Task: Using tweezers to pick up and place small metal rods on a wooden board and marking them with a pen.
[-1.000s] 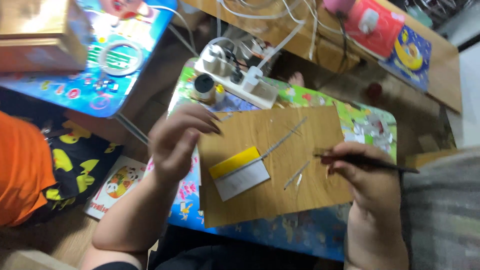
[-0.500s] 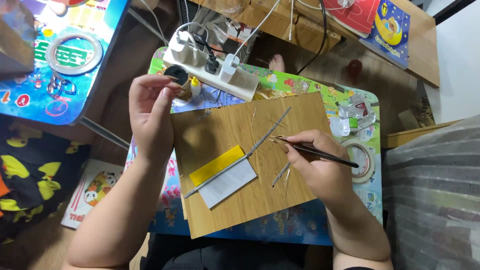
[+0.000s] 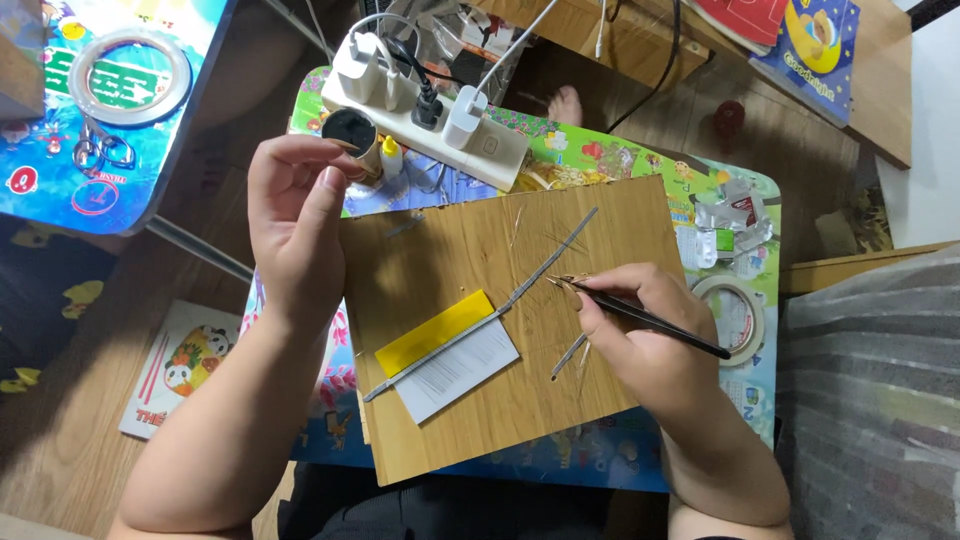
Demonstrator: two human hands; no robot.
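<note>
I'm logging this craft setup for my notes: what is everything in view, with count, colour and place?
Wooden board: one, tan, centre of the small table.
Card: one, yellow and white, on the board.
Long strip: one, grey, lying across the card.
Power strip: one, white, behind the board.
Tape roll: one, cream, right of the board.
Tweezers: one, dark, in the right hand.
Left hand: raised at the board's left corner, fingertips pinched.
Right hand: on the board.
</note>
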